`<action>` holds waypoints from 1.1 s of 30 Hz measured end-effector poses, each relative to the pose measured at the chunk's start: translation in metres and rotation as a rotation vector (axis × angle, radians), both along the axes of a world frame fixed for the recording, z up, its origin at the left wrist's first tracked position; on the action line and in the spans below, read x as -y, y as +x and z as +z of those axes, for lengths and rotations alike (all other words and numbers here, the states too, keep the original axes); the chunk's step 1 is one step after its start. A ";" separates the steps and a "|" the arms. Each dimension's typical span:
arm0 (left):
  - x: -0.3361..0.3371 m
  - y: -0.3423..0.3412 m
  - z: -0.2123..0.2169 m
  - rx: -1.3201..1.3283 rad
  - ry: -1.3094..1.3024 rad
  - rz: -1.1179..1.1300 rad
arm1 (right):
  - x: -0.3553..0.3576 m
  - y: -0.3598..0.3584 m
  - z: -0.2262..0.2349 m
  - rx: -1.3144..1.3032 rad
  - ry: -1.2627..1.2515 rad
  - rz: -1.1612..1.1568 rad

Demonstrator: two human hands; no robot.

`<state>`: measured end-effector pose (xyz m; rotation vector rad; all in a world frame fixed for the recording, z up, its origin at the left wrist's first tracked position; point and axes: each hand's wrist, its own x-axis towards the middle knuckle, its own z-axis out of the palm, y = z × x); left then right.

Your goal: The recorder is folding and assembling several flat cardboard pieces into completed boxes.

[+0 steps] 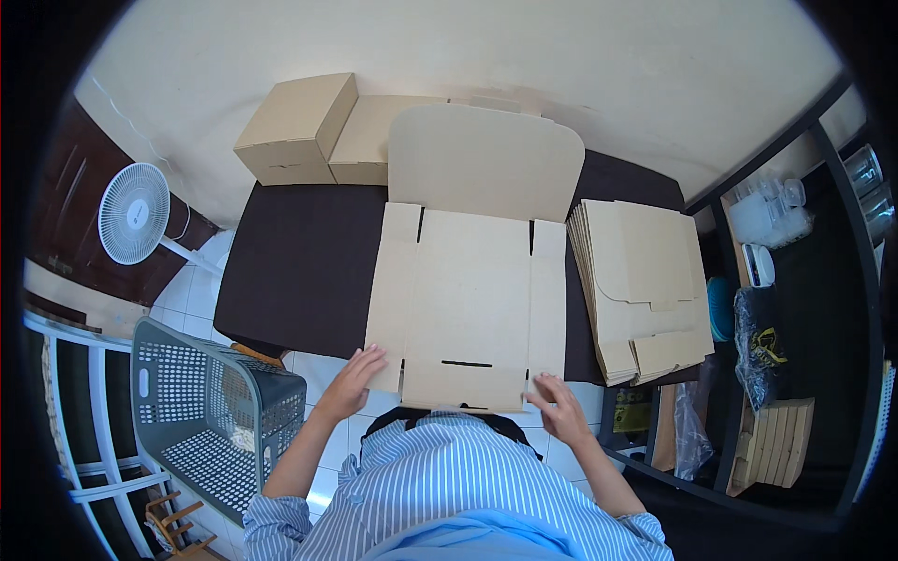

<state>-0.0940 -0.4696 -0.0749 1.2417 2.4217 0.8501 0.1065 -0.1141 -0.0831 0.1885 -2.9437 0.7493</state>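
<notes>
A flat, unfolded cardboard box blank [472, 290] lies in front of me, with slots along its creases and a large rounded flap tilted up at its far end. My left hand [351, 383] is at the near left corner of the blank, fingers stretched out and resting on its side flap. Beside the near right corner is my right hand [559, 409], its fingers apart and slightly bent, close to the cardboard edge. Neither hand grips anything that I can make out.
Folded boxes [297, 122] stand at the back left of the dark-covered table [290, 262]. A stack of flat cardboard blanks [645, 271] lies on the right. A grey laundry basket [201, 411] and a white fan [136, 215] are at left; a dark shelf [828, 168] stands right.
</notes>
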 end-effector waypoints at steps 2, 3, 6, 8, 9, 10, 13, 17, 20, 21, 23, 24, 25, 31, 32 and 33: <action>0.005 -0.008 0.000 0.010 0.021 -0.002 | -0.012 0.001 -0.004 -0.035 0.006 -0.037; 0.007 -0.011 0.000 0.020 0.042 -0.006 | -0.016 0.001 -0.006 -0.068 0.013 -0.078; 0.003 -0.015 -0.004 0.048 0.115 0.093 | -0.026 -0.005 -0.004 -0.118 -0.120 -0.140; -0.001 -0.019 -0.008 0.210 0.156 0.224 | -0.031 -0.014 0.000 -0.084 -0.299 -0.224; -0.004 -0.022 -0.009 0.372 0.196 0.357 | -0.031 -0.022 0.007 -0.082 -0.302 -0.224; -0.016 -0.025 0.004 0.335 0.067 0.421 | -0.029 -0.029 0.015 0.017 -0.380 -0.349; -0.028 -0.021 -0.014 0.231 0.288 0.511 | -0.022 -0.047 0.023 0.066 -0.439 -0.496; -0.037 -0.019 -0.015 0.221 0.356 0.523 | -0.015 -0.050 0.018 -0.028 -0.344 -0.469; -0.042 -0.012 0.008 0.381 0.221 0.630 | 0.006 -0.050 0.016 -0.222 -0.224 -0.576; -0.044 -0.011 0.008 0.382 0.220 0.629 | 0.010 -0.052 0.018 -0.221 -0.223 -0.576; -0.045 -0.007 0.015 -0.132 0.206 0.351 | 0.021 -0.062 0.030 -0.314 -0.078 -0.305; -0.054 -0.005 0.021 -0.197 0.213 0.360 | 0.029 -0.066 0.035 -0.310 -0.105 -0.295; -0.061 -0.005 0.025 -0.198 0.213 0.363 | 0.034 -0.069 0.036 -0.311 -0.105 -0.292; -0.084 0.001 0.025 -0.297 0.082 0.066 | 0.045 -0.074 0.031 -0.212 -0.003 -0.170; -0.086 0.002 0.021 -0.315 0.084 0.009 | 0.045 -0.074 0.031 -0.213 -0.003 -0.170; -0.087 0.003 0.019 -0.316 0.083 0.009 | 0.043 -0.074 0.031 -0.213 0.001 -0.141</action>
